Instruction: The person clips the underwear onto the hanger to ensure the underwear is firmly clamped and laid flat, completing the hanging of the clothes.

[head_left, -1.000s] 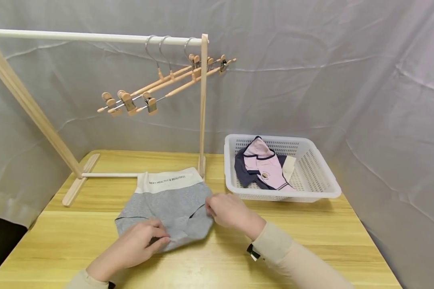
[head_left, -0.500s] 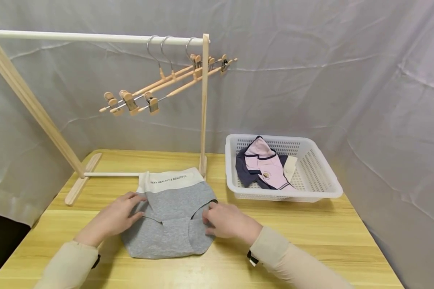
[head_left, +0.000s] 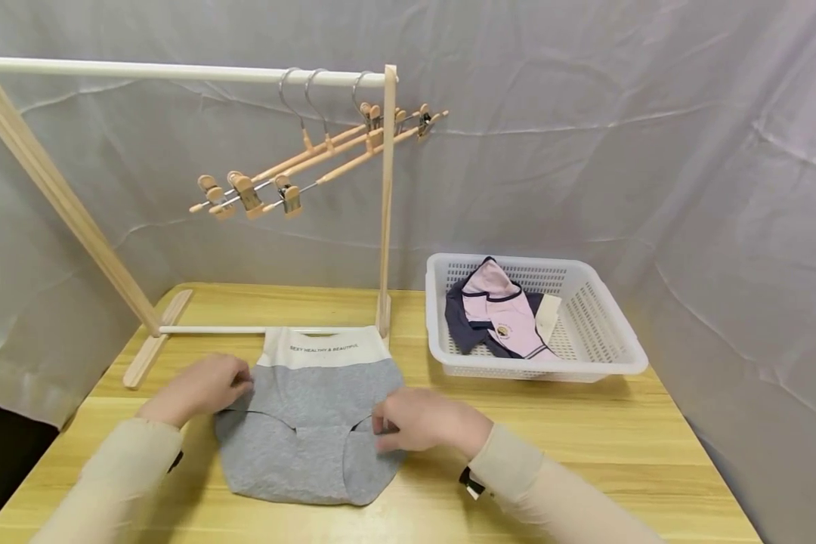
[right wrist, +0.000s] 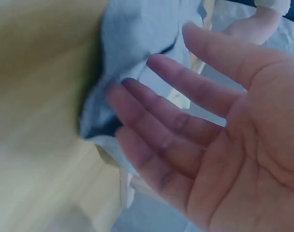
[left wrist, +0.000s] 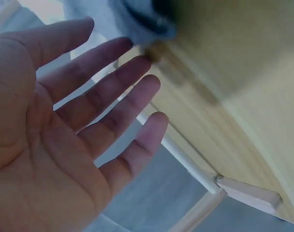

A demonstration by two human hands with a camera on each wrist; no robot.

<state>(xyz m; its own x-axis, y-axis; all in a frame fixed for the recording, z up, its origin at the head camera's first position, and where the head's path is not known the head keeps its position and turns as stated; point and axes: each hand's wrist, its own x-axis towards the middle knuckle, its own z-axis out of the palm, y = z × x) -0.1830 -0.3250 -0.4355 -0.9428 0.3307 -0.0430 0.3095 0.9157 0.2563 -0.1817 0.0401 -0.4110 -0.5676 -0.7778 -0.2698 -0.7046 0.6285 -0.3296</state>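
Note:
A pair of grey underpants [head_left: 316, 397] with a cream lettered waistband lies spread on the wooden table, waistband toward the back. My left hand [head_left: 204, 387] is at their left side; in the left wrist view its fingers [left wrist: 108, 94] are extended, with the grey cloth [left wrist: 130, 19] just past the tips. On the other side, my right hand [head_left: 427, 420] hovers over the right leg opening. The right wrist view shows its fingers [right wrist: 164, 116] relaxed and spread, fingertips right at the edge of the cloth [right wrist: 130, 36]. Neither hand grips it.
Behind the underpants stands a wooden rack [head_left: 387, 227] with a white top rail [head_left: 143, 70]. Several clip hangers [head_left: 326, 155] hang from it. A white plastic basket [head_left: 612, 317] at the back right holds pink and navy clothing [head_left: 503, 313].
The underpants' crotch end has been unfolded toward the front and the garment now lies flatter. My left hand has moved back and left from the crotch; my right has shifted slightly forward.

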